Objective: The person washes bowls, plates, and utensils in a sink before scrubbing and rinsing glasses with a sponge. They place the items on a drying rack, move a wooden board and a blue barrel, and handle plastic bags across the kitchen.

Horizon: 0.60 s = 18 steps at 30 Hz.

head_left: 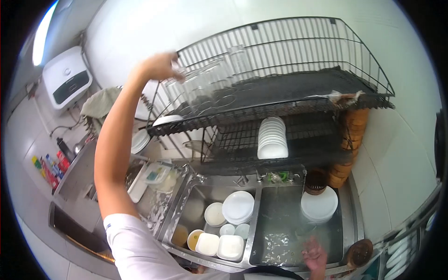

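A person's left hand [161, 66] reaches up to the top tier of a black wire dish rack [298, 93], its fingers closed round the rim of a clear drinking glass [186, 77] at the rack's left end; more clear glasses [219, 70] stand just to the right of that hand, blurred and hard to count; below the hand, on the rack's lower left edge, a white bowl [166, 120] rests, and further down a row of white plates [272, 137] stands on edge in the middle tier.

The right hand [314, 255] hovers low at the near edge of the right sink basin [280, 233], fingers loosely spread and holding nothing that can be made out; just above it a stack of white plates [319, 205] sits at the basin's far right corner; to its left, the left sink basin [198, 207] holds another stack of round white plates [238, 207], a small white bowl [214, 214] and square white dishes [219, 245]; to the right of this hand a brown bowl [359, 253] sits on the worktop [347, 210]; bamboo steamer baskets [347, 144] are piled above it against the tiled wall; a white water heater [66, 77] hangs well left of the raised hand.
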Tool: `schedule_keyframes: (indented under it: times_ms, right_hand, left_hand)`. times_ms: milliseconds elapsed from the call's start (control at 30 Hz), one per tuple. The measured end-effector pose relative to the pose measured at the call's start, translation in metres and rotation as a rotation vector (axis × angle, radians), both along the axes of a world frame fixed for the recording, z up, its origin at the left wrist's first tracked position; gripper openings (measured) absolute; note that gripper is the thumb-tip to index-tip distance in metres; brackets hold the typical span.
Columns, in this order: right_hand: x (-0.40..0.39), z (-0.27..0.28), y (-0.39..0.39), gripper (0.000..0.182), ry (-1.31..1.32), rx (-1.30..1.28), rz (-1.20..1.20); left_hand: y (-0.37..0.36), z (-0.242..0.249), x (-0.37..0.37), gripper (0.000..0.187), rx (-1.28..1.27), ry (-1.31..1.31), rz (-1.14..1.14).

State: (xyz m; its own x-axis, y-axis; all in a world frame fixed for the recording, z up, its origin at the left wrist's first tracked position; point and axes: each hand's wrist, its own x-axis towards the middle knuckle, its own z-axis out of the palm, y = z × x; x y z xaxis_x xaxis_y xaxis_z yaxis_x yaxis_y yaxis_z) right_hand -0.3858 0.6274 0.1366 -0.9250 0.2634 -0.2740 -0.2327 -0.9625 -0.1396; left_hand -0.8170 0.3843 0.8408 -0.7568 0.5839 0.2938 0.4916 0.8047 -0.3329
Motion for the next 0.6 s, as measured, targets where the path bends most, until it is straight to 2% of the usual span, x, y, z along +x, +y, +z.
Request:
schedule_keyframes:
  times_ms: [33, 100, 167, 200, 233, 367, 400, 467, 533, 567, 600]
  right_hand:
    - [-0.006, 0.001, 0.004, 0.053, -0.014, -0.029, -0.014]
    - [-0.035, 0.094, 0.005, 0.060, -0.111, 0.247, -0.138]
    - [-0.057, 0.161, 0.021, 0.072, 0.205, 0.743, -0.002]
    - [-0.065, 0.201, 0.021, 0.072, 0.270, 0.806, -0.041]
    - [-0.078, 0.249, 0.010, 0.073, 0.333, 0.871, -0.087]
    - [-0.127, 0.387, -0.032, 0.071, 0.596, 1.112, -0.261]
    - [-0.138, 0.424, -0.052, 0.069, 0.545, 1.226, -0.347]
    - [-0.166, 0.483, -0.082, 0.059, 0.535, 1.496, -0.502]
    - [-0.200, 0.538, -0.120, 0.053, 0.601, 1.642, -0.597]
    - [-0.224, 0.559, -0.138, 0.053, 0.626, 1.753, -0.712]
    - [-0.246, 0.580, -0.149, 0.054, 0.565, 1.994, -0.915]
  left_hand:
    - [-0.028, -0.014, -0.003, 0.078, -0.036, -0.153, -0.005]
    - [-0.075, -0.048, -0.013, 0.075, -0.048, -0.371, -0.038]
    - [-0.101, -0.070, -0.017, 0.071, -0.019, -0.508, -0.051]
    - [-0.108, -0.078, -0.019, 0.070, -0.009, -0.581, -0.043]
    - [-0.116, -0.087, -0.020, 0.060, 0.026, -0.523, -0.083]
    - [-0.129, -0.110, -0.021, 0.045, 0.214, -0.270, -0.248]
    - [-0.134, -0.117, -0.030, 0.039, 0.180, -0.104, -0.316]
    - [-0.138, -0.126, -0.034, 0.030, 0.202, 0.020, -0.357]
    - [-0.142, -0.137, -0.047, 0.018, 0.203, 0.215, -0.430]
    - [-0.146, -0.139, -0.048, 0.016, 0.250, 0.245, -0.443]
    - [-0.150, -0.140, -0.048, 0.014, 0.298, 0.273, -0.457]
